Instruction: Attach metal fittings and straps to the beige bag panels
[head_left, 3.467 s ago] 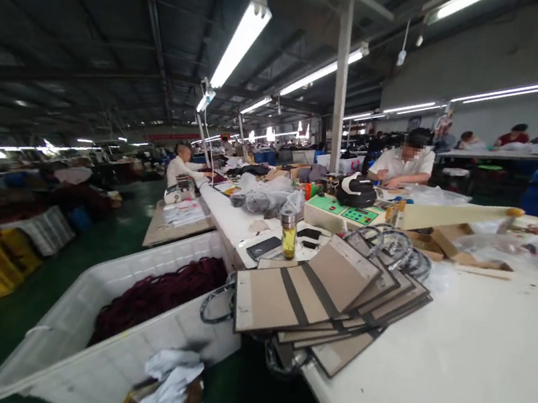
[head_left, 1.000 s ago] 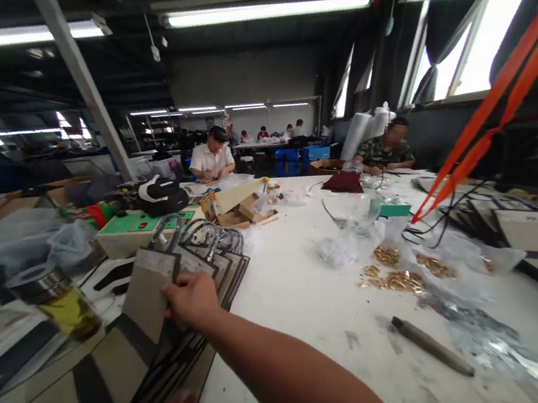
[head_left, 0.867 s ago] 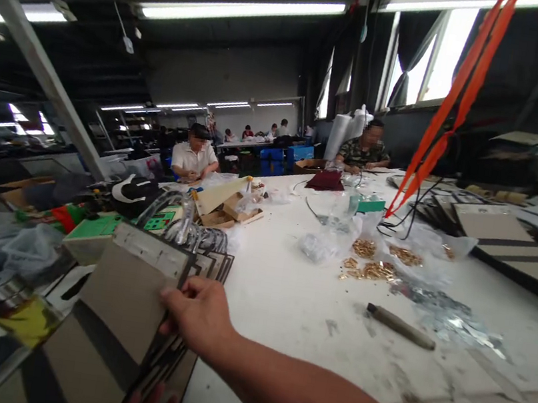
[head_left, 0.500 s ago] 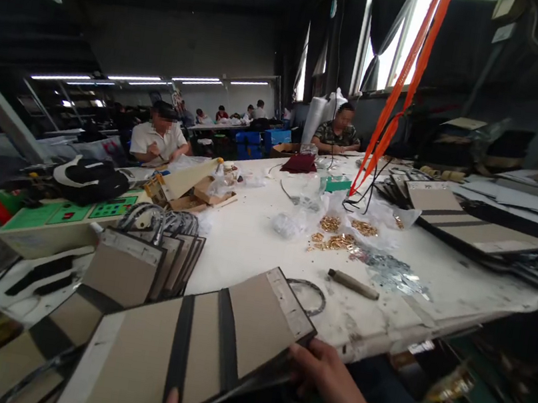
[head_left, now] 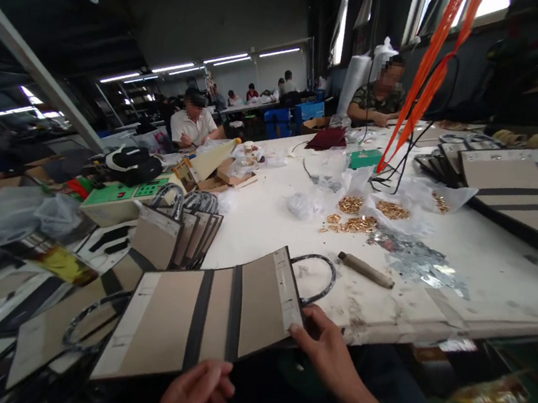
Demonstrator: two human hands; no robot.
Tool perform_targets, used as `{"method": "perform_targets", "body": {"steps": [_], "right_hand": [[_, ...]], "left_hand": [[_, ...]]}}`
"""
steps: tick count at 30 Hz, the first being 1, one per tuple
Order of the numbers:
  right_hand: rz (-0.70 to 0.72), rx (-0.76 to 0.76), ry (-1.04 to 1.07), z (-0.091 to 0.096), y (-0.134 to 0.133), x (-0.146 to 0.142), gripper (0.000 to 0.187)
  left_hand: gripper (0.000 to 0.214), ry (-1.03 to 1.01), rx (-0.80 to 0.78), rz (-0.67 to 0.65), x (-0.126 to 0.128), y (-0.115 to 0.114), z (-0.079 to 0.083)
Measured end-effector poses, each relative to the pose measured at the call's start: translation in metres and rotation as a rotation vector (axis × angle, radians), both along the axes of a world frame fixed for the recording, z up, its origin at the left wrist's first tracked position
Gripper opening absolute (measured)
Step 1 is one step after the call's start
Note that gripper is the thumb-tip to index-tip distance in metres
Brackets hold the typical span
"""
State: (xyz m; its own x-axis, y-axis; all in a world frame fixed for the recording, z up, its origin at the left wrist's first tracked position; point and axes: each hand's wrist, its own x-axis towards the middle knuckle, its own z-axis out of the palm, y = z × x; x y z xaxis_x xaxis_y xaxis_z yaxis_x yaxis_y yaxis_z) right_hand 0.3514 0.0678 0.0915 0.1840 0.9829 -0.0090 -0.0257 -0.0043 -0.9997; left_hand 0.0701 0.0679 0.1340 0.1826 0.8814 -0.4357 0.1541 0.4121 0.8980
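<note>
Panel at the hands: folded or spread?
Spread: the panel lies opened out, with both dark bands and the pale strips at its two ends visible; the right hand grips one edge.

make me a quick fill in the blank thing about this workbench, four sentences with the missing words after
The person's ____ hand grips the right end of the beige handled panel. Across that panel's middle run ____ dark bands. The ribbon hanging over the white table is ____. The control box at the left has a ____ face.

Missing words: right; two; orange; green
</note>
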Motion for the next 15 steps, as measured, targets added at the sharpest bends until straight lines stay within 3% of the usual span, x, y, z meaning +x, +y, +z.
{"method": "perform_targets", "body": {"steps": [2,5,9,12,15], "right_hand": [[-0.043,0.077,-0.138,-0.004,-0.005,0.001,0.036],[-0.077,0.166,-0.255,-0.009,-0.015,0.002,0.033],[-0.095,0.256,-0.401,-0.009,-0.027,0.003,0.030],[-0.022,0.206,-0.420,-0.007,-0.032,0.003,0.032],[0.056,0.099,-0.352,-0.005,-0.036,-0.001,0.035]], "left_hand": [[0.055,0.108,0.204,0.007,0.018,0.011,0.019],[0.052,0.248,0.443,-0.045,0.045,0.053,0.036],[0.053,0.481,0.747,-0.235,0.081,0.126,0.028],[0.054,0.542,0.721,-0.433,0.106,0.168,0.015],[0.051,0.522,0.667,-0.608,0.123,0.195,0.007]]}}
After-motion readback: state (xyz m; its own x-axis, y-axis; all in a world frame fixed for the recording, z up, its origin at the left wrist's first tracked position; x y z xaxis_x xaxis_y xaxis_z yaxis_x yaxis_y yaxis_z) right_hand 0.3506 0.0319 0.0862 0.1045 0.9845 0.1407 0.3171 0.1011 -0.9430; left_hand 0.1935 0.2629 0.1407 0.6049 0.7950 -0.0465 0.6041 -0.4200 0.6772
